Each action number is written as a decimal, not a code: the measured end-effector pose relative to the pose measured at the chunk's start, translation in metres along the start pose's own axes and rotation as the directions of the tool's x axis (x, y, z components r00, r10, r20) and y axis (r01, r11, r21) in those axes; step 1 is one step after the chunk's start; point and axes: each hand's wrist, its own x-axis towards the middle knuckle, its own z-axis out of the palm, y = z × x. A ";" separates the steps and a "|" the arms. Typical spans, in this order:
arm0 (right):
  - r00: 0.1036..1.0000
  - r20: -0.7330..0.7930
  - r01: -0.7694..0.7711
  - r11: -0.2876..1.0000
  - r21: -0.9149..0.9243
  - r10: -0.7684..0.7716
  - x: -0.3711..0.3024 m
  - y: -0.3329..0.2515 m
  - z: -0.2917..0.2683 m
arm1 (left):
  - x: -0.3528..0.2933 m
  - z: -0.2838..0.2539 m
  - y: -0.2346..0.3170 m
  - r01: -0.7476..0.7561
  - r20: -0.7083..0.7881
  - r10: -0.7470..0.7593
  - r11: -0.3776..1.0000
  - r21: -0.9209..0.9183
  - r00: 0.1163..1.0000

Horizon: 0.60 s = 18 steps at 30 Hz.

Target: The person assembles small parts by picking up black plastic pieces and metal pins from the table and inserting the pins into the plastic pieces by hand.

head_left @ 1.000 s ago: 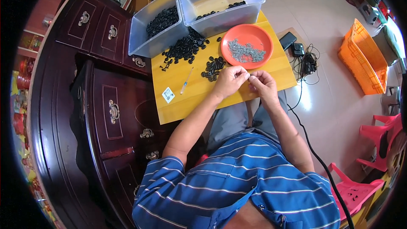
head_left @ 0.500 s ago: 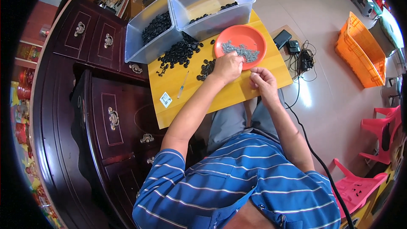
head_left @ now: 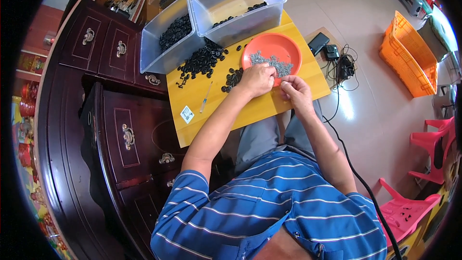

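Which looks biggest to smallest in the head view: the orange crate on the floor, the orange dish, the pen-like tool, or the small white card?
1. Orange crate, though the fisheye rim distorts it.
2. Orange dish of small metal parts.
3. Pen-like tool and small white card: too alike to rank; the tool is longer, the card wider.

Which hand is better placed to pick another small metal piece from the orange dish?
Left, probably. The left hand rests at the rim of the orange dish, right beside the grey metal pieces. The right hand sits nearer the body, off the dish, fingers pinched together.
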 end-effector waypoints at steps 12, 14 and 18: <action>0.997 0.030 -0.073 0.995 0.063 0.071 -0.005 -0.007 0.008 | -0.008 -0.001 -0.009 -0.084 0.015 0.086 0.989 -0.119 0.996; 0.998 0.029 -0.063 0.993 0.095 0.061 -0.004 -0.004 0.006 | -0.011 -0.004 -0.004 -0.112 0.009 0.114 0.983 -0.143 0.993; 0.999 0.024 -0.034 0.989 0.141 0.031 -0.005 -0.003 0.007 | -0.017 -0.009 0.000 -0.187 -0.039 0.184 0.972 -0.144 0.982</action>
